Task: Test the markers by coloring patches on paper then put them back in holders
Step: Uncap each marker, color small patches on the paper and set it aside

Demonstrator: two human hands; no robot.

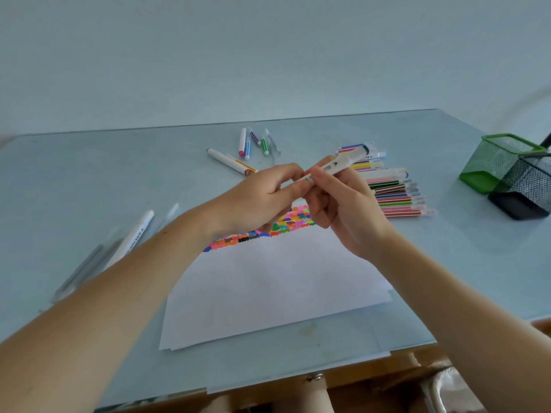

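Here, both hands' grip on white marker (334, 166), its print unreadable.

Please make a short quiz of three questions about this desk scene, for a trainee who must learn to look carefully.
1. True or false: the two mesh holders lie tipped over at the table's right edge.
2. Which hand grips the barrel of the white marker? A) left hand B) right hand
3. Fill in: the coloured patches run along the paper's ___ edge.

Key: 1 true. 2 B: the right hand wraps the barrel, while the left hand pinches its near end. 3 far; the rest of the paper looks blank.
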